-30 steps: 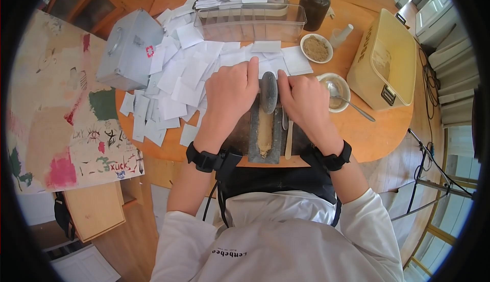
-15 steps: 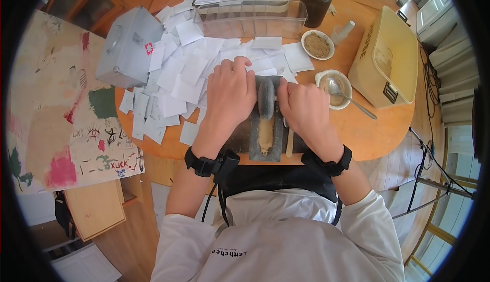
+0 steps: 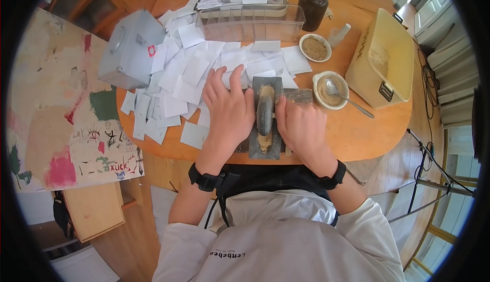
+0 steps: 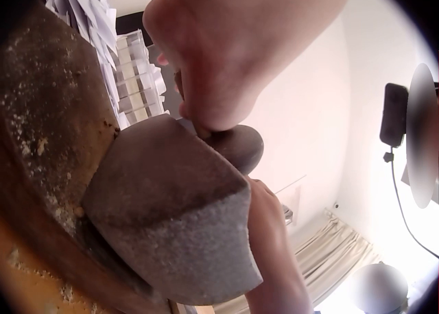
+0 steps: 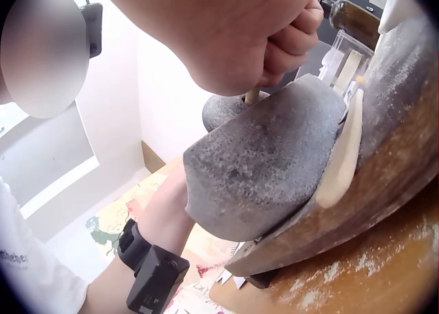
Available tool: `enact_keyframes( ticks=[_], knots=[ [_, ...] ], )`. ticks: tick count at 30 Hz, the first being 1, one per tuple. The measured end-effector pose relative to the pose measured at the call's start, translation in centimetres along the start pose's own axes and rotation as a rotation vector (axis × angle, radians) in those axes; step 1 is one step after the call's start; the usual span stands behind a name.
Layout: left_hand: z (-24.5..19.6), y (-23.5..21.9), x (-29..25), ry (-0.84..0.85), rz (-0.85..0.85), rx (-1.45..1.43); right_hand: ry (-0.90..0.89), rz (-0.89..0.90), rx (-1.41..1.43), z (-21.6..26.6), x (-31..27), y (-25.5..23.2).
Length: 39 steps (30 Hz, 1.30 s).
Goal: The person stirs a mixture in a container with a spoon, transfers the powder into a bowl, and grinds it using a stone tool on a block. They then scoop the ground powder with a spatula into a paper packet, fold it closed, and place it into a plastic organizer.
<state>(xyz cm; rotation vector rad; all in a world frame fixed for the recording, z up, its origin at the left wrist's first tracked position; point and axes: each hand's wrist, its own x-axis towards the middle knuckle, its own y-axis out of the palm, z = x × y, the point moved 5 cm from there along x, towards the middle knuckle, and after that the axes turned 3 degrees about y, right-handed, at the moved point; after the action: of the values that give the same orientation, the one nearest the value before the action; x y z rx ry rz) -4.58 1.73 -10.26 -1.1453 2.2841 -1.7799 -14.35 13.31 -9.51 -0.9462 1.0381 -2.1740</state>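
Observation:
A grey stone grinding trough [image 3: 276, 85] stands lengthwise in front of the person, with tan powder [image 3: 265, 143] along its groove. In it stands a stone grinding wheel [image 3: 265, 114] on a short wooden axle. My right hand [image 3: 303, 129] has its fingers curled round the right end of that axle [image 5: 253, 94]. On the other side my left hand [image 3: 227, 111] bears on the axle with its palm, fingers spread and fairly straight. Both wrist views show the trough's curved end. A pale wooden spatula [image 5: 343, 156] lies beside the trough on a dark board [image 5: 398, 88].
To the right are a bowl [image 3: 317, 97] with a spoon [image 3: 360, 108], a bowl of powder [image 3: 315, 49], a brown jar [image 3: 312, 9] and a yellow bin [image 3: 365, 75]. Paper packets [image 3: 178, 85] spread leftward, by a metal box [image 3: 122, 52] and clear divided container [image 3: 250, 28].
The wheel has rolled toward the person along the trough, baring powder at the far end. Both hands came back with it, and the left fingers have spread from a closer curl.

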Motion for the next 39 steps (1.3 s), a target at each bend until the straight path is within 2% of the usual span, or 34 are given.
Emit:
enact_keyframes(
  ticks=[11,13,20,39],
  knots=[
    [0.1,-0.3,-2.2,-0.108,0.019,-0.014,-0.008,-0.008,-0.002,0.8,-1.8,-0.7],
    [0.1,-0.4,-2.4,-0.113,0.004,-0.035,0.025,0.035,-0.005,0.8,-2.1,-0.7],
    [-0.2,-0.9,-3.0,-0.159,0.075,-0.113,0.003,0.046,0.047,1.2,-2.4,-1.5],
    [1.0,0.8,0.3,-0.089,0.009,-0.021,-0.077,-0.057,0.001,0.0,1.2,0.1]
  ],
)
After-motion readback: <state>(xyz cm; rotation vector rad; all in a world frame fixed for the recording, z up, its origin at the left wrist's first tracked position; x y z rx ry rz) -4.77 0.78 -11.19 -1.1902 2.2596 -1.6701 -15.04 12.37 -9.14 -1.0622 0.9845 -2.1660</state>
